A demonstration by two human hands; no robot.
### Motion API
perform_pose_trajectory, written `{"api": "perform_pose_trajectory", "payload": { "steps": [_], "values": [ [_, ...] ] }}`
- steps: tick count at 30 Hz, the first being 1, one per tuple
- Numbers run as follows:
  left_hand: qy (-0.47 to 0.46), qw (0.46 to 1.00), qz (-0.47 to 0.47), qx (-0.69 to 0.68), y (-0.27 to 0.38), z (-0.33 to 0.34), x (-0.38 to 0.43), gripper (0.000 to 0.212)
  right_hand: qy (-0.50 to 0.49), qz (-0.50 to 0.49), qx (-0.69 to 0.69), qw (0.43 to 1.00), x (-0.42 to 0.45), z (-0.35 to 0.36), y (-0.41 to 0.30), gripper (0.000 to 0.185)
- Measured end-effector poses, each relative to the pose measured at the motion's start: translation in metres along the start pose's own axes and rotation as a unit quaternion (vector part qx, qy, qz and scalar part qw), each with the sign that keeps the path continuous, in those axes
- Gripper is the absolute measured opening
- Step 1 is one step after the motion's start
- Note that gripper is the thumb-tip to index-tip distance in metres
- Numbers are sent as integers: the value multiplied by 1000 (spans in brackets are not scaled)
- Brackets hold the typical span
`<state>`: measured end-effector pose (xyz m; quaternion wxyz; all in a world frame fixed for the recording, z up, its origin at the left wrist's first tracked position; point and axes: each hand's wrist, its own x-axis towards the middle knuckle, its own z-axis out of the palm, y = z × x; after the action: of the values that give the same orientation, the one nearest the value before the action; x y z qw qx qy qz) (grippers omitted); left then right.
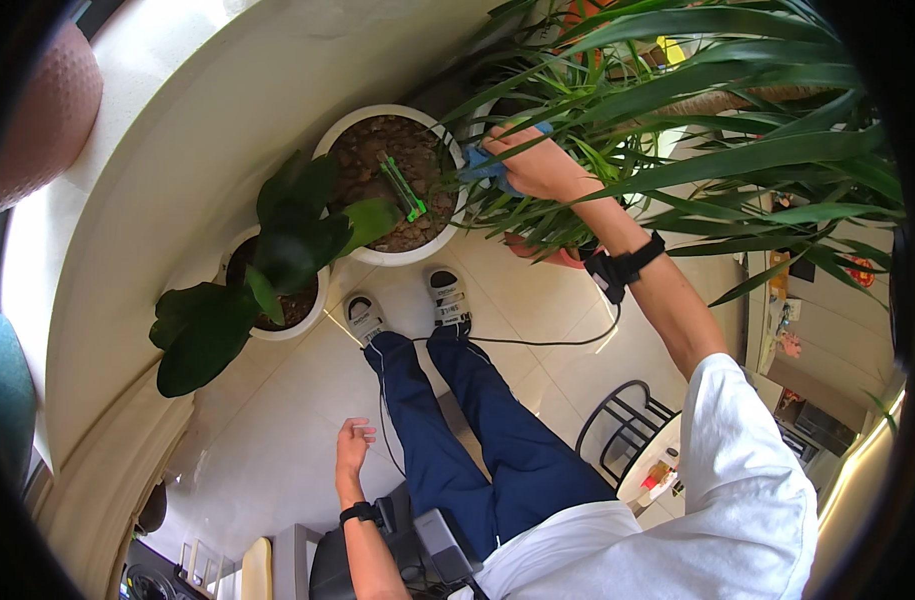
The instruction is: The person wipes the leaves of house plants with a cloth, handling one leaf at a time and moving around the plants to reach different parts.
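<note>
My right hand [536,161] is closed around a crumpled blue cloth [483,169], among the long green leaves [697,127] of a tall potted plant. Some of its fingers are hidden by the cloth and leaves. Left of the cloth, a large white pot [386,258] holds brown soil, and a narrow bright-green plastic object [402,186] lies on that soil. My left hand [352,451] hangs low beside my leg with its fingers loosely apart, holding nothing. A smaller white pot [318,307] with a broad-leaved plant [206,337] stands nearer my feet.
A curved pale wall [224,112] with a sill runs behind the pots, and a pink textured pot [48,120] sits on the sill. A black cable [532,343] stretches from my right wrist across my legs. A black-framed chair [626,420] and a round table [645,469] are to the right.
</note>
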<state>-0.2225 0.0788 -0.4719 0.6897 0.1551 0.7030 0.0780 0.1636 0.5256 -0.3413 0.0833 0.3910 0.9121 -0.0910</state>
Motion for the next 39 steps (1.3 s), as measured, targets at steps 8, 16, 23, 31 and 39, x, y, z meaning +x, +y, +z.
{"api": "perform_pose_trajectory", "payload": {
  "steps": [8,16,23,31,39],
  "values": [
    [-7,999,28,19,37,-1,22,30,38,-35,75,996,-35,11,-36,34],
    [-23,988,128,77,113,5,36,28,49,-5,174,983,-62,1,-78,32],
    [-26,988,144,-40,172,26,23,32,74,7,261,963,-88,-7,-142,35],
    [54,960,224,-157,200,30,-9,32,67,-46,468,880,-101,-5,-230,30],
    [13,892,258,-372,214,0,-20,58,10,52,749,661,-103,-4,-270,48]
  ]
}}
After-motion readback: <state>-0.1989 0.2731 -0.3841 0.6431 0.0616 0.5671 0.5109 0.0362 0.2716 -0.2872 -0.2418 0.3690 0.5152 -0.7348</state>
